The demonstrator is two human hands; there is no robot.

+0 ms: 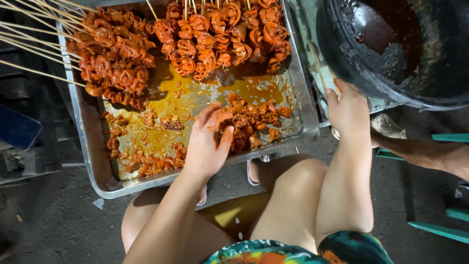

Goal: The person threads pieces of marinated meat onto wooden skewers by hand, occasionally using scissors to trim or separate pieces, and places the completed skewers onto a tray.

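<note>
My left hand (207, 144) reaches into a large metal tray (95, 161). Its fingers are spread and rest on a small heap of loose orange marinated meat pieces (254, 122) near the tray's front right. Rows of skewered, coiled meat (190, 44) on bamboo sticks fill the far half of the tray, and oily sauce with scraps (146, 146) covers the bottom. My right hand (348, 110) is just outside the tray's right rim, with the fingers curled around a thin bamboo skewer (320, 66) that points away from me.
A big black pot (391, 54) with dark sauce stands at the upper right, close above my right hand. Another person's forearm (425, 154) comes in from the right by teal chair legs (439, 230). My knees are below the tray. A dark blue object (17, 128) lies at the left.
</note>
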